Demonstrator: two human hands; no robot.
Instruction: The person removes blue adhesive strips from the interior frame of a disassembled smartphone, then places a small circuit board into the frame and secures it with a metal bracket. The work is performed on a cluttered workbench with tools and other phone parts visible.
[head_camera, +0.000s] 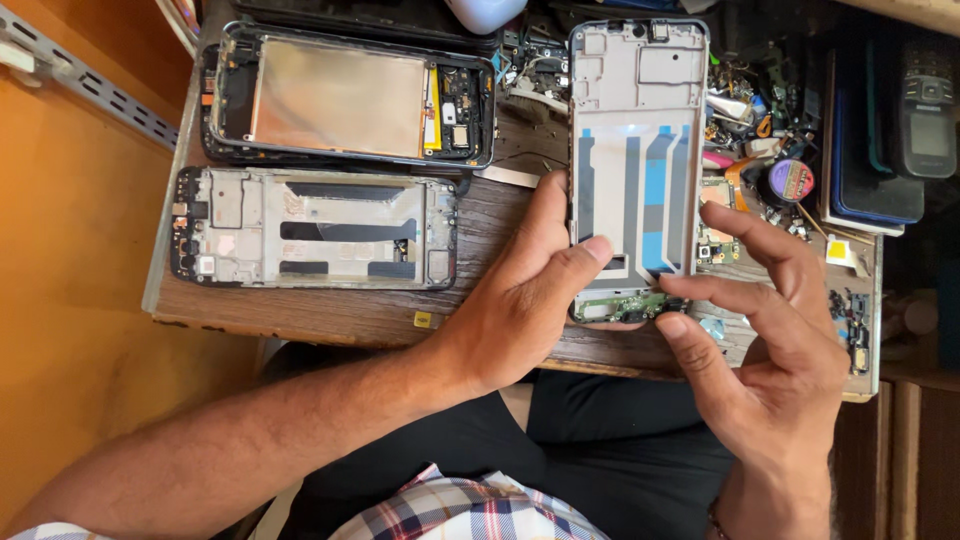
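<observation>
A silver phone mid-frame (637, 110) with blue and grey strips stands lengthwise on the wooden bench. My left hand (520, 290) grips its lower left edge, thumb lying across the frame's bottom. A small green circuit board (620, 305) sits at the frame's lower end. My right hand (770, 350) pinches at the right end of that board with thumb and forefinger, other fingers spread.
Two more opened phone bodies lie at left: a metal-plated one (340, 95) and a bare frame (310, 228). Loose parts, a small round tin (792, 180), stacked dark phones (880, 150) and a keypad phone (930, 120) crowd the right. The bench edge (350, 325) runs above my lap.
</observation>
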